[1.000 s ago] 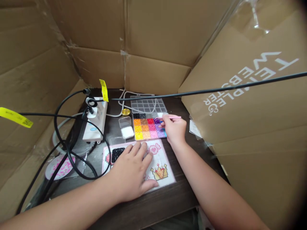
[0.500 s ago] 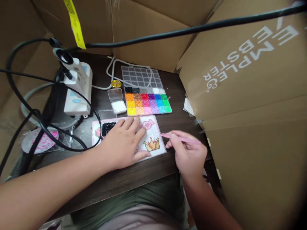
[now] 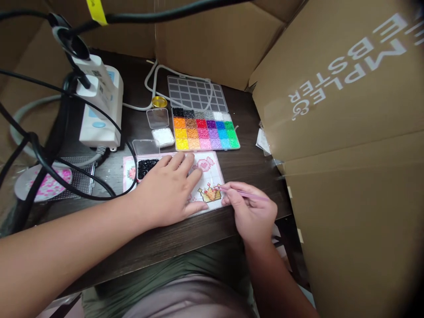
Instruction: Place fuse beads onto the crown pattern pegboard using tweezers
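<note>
1. The right hand point(image 3: 253, 216), a second ago at the far multicoloured bead tray point(image 3: 205, 129), is now near, its fingers pinching a thin pink tweezer tool point(image 3: 243, 193) whose tip meets the crown motif on the clear square pegboard point(image 3: 212, 176).
2. The left hand point(image 3: 165, 192) stays flat on that pegboard, fingers spread.
3. Farther left, black cables point(image 3: 49, 170) loop across the dark worktop point(image 3: 185, 238) around a white power strip point(image 3: 99, 110).
</note>
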Tool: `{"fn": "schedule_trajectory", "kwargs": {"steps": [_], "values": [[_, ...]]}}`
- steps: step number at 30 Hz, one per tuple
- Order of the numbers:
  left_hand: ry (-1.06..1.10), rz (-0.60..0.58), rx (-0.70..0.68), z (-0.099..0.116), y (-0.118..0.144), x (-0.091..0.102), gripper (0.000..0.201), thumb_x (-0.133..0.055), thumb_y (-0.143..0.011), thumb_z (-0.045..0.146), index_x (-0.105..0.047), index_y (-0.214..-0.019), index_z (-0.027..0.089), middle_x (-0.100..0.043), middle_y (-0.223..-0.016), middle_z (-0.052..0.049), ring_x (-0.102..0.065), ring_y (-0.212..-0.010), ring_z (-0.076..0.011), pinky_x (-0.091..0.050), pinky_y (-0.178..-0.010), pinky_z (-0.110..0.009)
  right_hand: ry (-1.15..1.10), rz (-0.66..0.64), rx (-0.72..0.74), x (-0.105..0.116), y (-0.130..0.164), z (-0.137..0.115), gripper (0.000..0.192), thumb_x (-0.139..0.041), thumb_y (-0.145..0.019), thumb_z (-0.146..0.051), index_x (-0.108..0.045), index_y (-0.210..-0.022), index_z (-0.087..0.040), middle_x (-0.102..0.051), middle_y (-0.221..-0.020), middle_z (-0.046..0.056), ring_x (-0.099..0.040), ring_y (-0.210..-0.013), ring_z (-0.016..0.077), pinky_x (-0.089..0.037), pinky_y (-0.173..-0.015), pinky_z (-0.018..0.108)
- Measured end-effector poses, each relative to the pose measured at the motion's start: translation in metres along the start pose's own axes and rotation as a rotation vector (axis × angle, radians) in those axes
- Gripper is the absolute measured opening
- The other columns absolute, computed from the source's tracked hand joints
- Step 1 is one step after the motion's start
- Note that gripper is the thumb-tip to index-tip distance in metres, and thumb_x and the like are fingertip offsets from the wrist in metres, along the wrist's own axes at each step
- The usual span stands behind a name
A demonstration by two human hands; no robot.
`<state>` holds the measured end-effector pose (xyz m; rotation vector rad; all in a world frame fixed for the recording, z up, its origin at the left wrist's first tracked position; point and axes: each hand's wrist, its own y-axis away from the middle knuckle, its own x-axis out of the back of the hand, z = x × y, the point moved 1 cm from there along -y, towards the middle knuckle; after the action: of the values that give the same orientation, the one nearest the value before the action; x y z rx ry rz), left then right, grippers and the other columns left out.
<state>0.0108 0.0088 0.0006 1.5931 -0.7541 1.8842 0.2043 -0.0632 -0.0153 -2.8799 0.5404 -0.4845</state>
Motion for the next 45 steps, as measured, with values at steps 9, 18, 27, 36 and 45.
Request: {"fn": "schedule_trajectory", "kwargs": {"steps": [9,18,27,36,45], "values": [[0.021,0.012,0.006,0.000,0.000,-0.002,0.072,-0.052,-0.086,0.069,-0.058,-0.132,0.014,-0.045,-0.146,-0.021,-0.040,-0.135,-0.0422,-0.035,-0.107,-0.054,0.018,-0.231,0.073,0.015,-0.018,0.004,0.014,-0.068,-0.086,-0.014,-0.081,-0.085,-0.021,-0.076,-0.083,0.006,-0.070,-0.075,0.0184,-0.056,-0.066,0.031],[-0.020,-0.035,0.020,0.000,0.000,-0.002,0.072,-0.048,-0.086,0.072,-0.056,-0.133,0.017,-0.043,-0.148,-0.018,-0.039,-0.137,-0.0398,-0.033,-0.109,-0.052,-0.036,-0.172,0.046,0.013,-0.016,0.007,0.014,-0.069,-0.086,-0.016,-0.080,-0.085,-0.023,-0.077,-0.085,0.005,-0.071,-0.076,0.0198,-0.057,-0.065,0.032],[0.010,-0.040,0.035,0.000,-0.001,-0.002,0.070,-0.052,-0.085,0.071,-0.057,-0.131,0.019,-0.043,-0.149,-0.016,-0.037,-0.139,-0.0391,-0.032,-0.110,-0.051,0.037,-0.154,0.040,0.013,-0.016,0.005,0.010,-0.070,-0.085,-0.020,-0.080,-0.084,-0.022,-0.077,-0.082,0.006,-0.071,-0.072,0.0200,-0.058,-0.061,0.032],[0.030,-0.020,0.027,0.000,0.000,-0.003,0.071,-0.050,-0.085,0.072,-0.057,-0.131,0.017,-0.042,-0.150,-0.018,-0.037,-0.139,-0.0402,-0.031,-0.110,-0.052,0.050,-0.170,0.069,0.013,-0.015,0.002,0.014,-0.069,-0.086,-0.016,-0.080,-0.085,-0.023,-0.077,-0.083,0.004,-0.071,-0.074,0.0189,-0.058,-0.065,0.031],[0.001,-0.040,0.019,0.000,-0.001,-0.003,0.071,-0.049,-0.086,0.072,-0.057,-0.132,0.018,-0.044,-0.149,-0.019,-0.037,-0.138,-0.0405,-0.032,-0.109,-0.053,-0.067,-0.074,-0.014,0.011,-0.015,0.011,0.010,-0.071,-0.083,-0.026,-0.079,-0.080,-0.021,-0.076,-0.081,0.007,-0.065,-0.059,0.0170,-0.054,-0.053,0.031]]}}
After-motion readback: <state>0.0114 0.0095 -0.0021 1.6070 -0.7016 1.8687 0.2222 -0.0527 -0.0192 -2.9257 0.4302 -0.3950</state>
